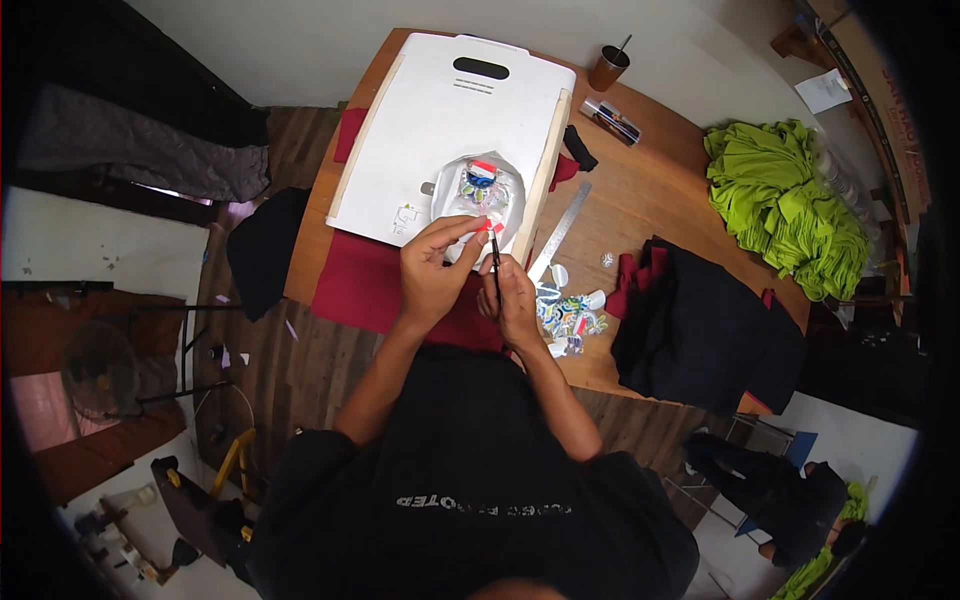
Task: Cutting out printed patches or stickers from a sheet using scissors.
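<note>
My left hand (pixel 432 272) pinches the near edge of a white sheet carrying a colourful printed figure (pixel 478 190), which lies on a large white cutting board (pixel 440 120). My right hand (pixel 515 300) grips a thin dark blade-like tool (pixel 494 252), held upright with its tip at the sheet's edge next to my left fingers. Beside my right hand lies a heap of colourful paper scraps (pixel 570 315). Dark red fabric (pixel 355 285) is spread under the board.
A steel ruler (pixel 560 230) lies right of the board on the wooden table (pixel 650 200). A brown cup (pixel 607 68) and markers (pixel 612 120) stand at the back. Green cloth (pixel 785 205) and black cloth (pixel 710 330) pile up on the right.
</note>
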